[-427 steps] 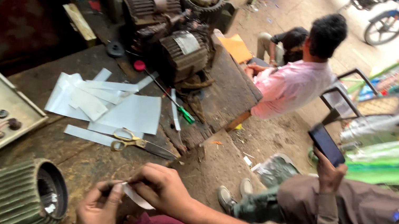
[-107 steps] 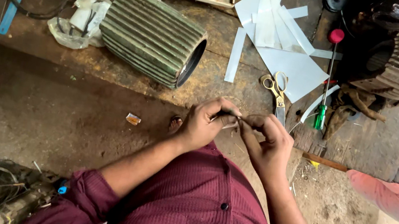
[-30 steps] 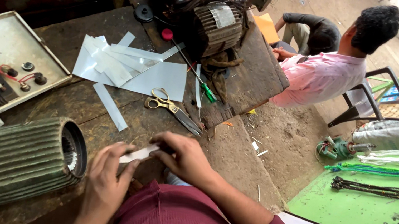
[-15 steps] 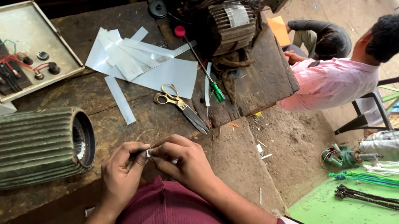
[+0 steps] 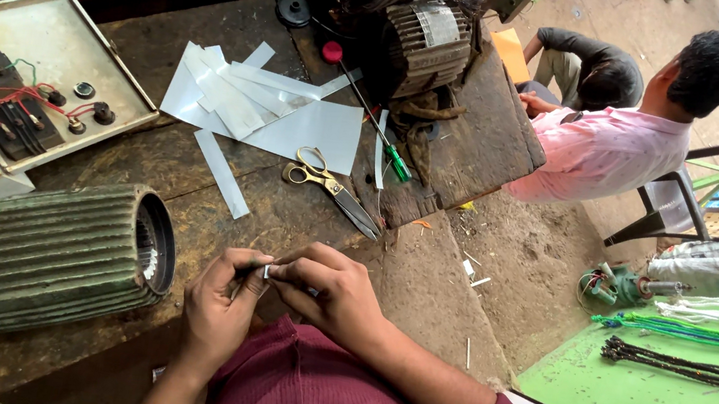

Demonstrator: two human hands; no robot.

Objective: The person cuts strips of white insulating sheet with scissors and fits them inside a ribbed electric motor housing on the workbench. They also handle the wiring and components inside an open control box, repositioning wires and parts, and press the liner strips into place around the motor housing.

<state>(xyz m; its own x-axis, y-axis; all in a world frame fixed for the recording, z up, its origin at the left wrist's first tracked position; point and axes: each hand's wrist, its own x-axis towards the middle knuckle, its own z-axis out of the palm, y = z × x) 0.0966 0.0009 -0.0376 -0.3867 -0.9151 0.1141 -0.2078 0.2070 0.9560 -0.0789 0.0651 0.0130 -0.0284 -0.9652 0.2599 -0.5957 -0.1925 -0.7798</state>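
Both hands are pinching a narrow white strip (image 5: 269, 271) just off the workbench's (image 5: 188, 194) near edge: the left hand (image 5: 217, 314) is clenching one end between thumb and fingers while the right hand (image 5: 335, 294) is gripping the other, holding it taut. The ribbed motor housing (image 5: 44, 253) is lying beside them; scissors (image 5: 333, 188) and cut white sheets (image 5: 268, 111) are resting farther back, within reach.

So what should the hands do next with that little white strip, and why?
Probably keep creasing it. Both hands, left hand and right hand, pinch the small white strip between fingertips, held above the bench edge. It looks only partly folded, and the ribbed motor housing lies close beside them.
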